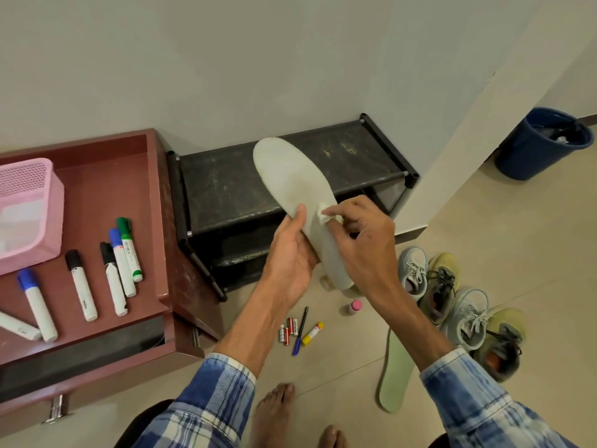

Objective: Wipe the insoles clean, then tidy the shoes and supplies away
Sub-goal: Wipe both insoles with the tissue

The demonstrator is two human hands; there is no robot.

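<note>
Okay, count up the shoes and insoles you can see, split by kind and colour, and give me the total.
Grey shoes: 2
Yellow-green shoes: 2
White insoles: 1
Green insoles: 1
Total: 6

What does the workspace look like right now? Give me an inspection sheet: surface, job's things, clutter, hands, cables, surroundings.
Surface: tiled floor; red table on the left.
Job's things: white insole held up in front of the rack, wipe pressed on it; green insole lying on the floor; four shoes on the floor just right of it.
Clutter: batteries, pen, glue stick and a pink-capped bottle on the floor; markers and a pink basket on the table.
Grippers: left hand grips the white insole from beneath; right hand pinches the wipe.
Cables: nothing seen.
Surroundings: blue bin at far right.
</note>
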